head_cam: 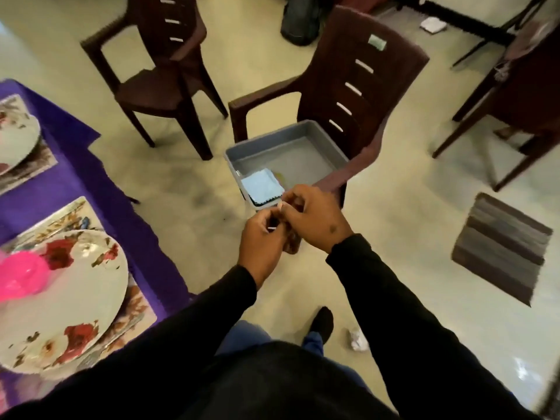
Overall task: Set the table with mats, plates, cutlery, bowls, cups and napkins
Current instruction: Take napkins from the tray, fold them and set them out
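My left hand (262, 241) and my right hand (316, 221) meet in front of me, fingers curled, both gripping a small dark brownish piece (292, 245) that hangs between them; blur hides what it is. Just beyond them a grey tub (233, 159) sits on a brown chair (363, 71), with a light blue napkin (262, 184) on top of a darker one in its near corner. On the purple tablecloth (75, 165) at left, a floral plate (69, 298) lies on a patterned mat (136, 307) and carries a pink bowl (21, 277). A second floral plate (15, 137) lies farther back.
A second brown chair (163, 56) stands behind the table corner, and a third chair (515, 101) at right. A striped floor mat (503, 247) lies at right, crumpled white paper (357, 339) near my foot, and a dark bag (300, 19) at the back.
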The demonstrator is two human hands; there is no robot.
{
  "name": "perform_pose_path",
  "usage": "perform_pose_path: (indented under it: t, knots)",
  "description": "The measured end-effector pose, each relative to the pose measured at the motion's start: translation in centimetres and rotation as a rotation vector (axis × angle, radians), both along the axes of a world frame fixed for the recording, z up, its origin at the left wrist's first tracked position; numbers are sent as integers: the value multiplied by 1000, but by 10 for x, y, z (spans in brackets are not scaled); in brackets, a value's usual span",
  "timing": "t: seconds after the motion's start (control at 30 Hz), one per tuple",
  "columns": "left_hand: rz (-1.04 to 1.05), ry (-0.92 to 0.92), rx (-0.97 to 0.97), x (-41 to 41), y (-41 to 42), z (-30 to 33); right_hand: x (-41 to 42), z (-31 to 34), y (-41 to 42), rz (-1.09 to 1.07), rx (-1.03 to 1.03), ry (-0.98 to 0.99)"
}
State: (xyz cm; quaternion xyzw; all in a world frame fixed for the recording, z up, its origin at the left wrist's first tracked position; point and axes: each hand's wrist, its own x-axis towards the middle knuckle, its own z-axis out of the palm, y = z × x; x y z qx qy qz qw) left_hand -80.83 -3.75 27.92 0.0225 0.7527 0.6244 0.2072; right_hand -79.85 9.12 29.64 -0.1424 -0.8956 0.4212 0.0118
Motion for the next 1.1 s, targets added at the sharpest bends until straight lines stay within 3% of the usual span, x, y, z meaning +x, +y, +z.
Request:
perform_pose_path:
  t: [0.17,0.33,0.6,0.77,0.9,1.1]
  knots:
    - [156,-28,-52,-36,24,-14,-55,-12,23,178,-6,-45]
    - [226,-77,-49,-68,42,-29,-98,-32,40,221,-37,-100]
    - [154,-167,-128,-165,62,-80,-192,-76,68,231,48,-265]
    - [54,-186,-336,-245,72,-140,-266,-129,84,187,100,-352]
    - [-10,-319,-424,-305,76,-181,-323,-181,84,195,122,-375]
    - [76,-388,-508,-355,79,-251,-381,-285,74,313,194,-474]
